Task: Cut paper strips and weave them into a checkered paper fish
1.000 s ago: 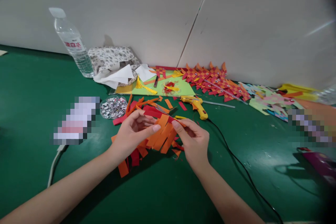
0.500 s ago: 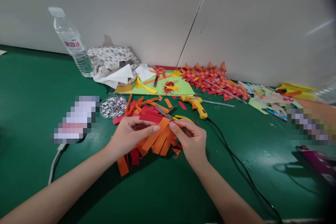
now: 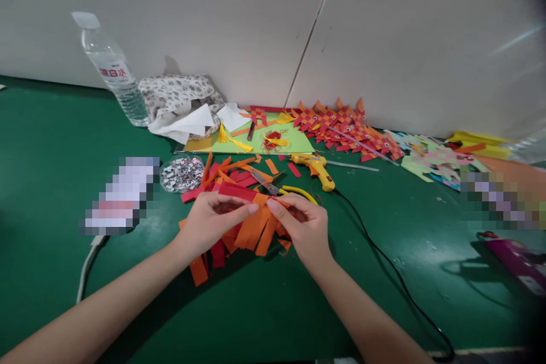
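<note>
Between both hands is a piece made of red and orange paper strips (image 3: 252, 230), its orange ends fanning down toward me. My left hand (image 3: 213, 219) pinches its left side between thumb and fingers, with a red band above the thumb. My right hand (image 3: 303, 226) pinches the upper right side, thumb close to the other thumb; its curled fingertips are partly hidden. Loose red and orange strips (image 3: 198, 271) lie in a pile below and behind the hands. Just beyond the fingers rest scissors (image 3: 265, 182) with yellow handles.
A yellow glue gun (image 3: 316, 169) trails a black cord to the right. Googly eyes in a clear bag (image 3: 182, 173), a blurred phone (image 3: 123, 193) and a water bottle (image 3: 111, 71) stand left. Woven paper fish (image 3: 336, 125) lie by the wall; a purple box (image 3: 514, 259) sits right.
The right hand has shifted slightly left, its thumb still on the strips. The orange ends have swung a little. The whole view has moved slightly; both hands keep their hold.
</note>
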Demonstrator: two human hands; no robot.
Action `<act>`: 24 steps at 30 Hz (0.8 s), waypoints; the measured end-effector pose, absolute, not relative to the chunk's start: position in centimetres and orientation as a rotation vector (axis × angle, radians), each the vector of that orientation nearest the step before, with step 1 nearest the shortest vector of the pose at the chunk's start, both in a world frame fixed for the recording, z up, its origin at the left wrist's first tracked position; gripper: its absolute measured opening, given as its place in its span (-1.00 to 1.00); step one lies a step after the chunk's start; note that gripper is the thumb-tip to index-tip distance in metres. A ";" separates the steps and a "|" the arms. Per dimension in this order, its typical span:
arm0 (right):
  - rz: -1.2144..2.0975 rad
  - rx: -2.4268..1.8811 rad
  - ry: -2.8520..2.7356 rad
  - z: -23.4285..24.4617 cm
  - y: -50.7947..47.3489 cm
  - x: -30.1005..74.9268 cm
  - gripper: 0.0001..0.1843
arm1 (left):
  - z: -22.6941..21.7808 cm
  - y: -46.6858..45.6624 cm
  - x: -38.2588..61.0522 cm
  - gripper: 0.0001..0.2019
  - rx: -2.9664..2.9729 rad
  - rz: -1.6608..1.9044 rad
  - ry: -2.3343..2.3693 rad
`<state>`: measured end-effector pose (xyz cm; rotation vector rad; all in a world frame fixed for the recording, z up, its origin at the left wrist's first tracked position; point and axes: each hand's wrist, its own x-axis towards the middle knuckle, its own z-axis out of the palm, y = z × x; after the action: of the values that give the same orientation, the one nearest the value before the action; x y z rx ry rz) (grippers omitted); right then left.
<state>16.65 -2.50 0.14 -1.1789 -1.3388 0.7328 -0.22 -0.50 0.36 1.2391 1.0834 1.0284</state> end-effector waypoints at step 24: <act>0.726 -1.209 -1.336 0.3 -2.6 16.7 -0.94 | 0.7 -0.7 -0.3 -0.86 1.240 1.048 1.132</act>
<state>16.72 -2.58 0.28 -1.2090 -1.3356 0.7259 -0.35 -0.67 0.73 1.2396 1.1316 1.0481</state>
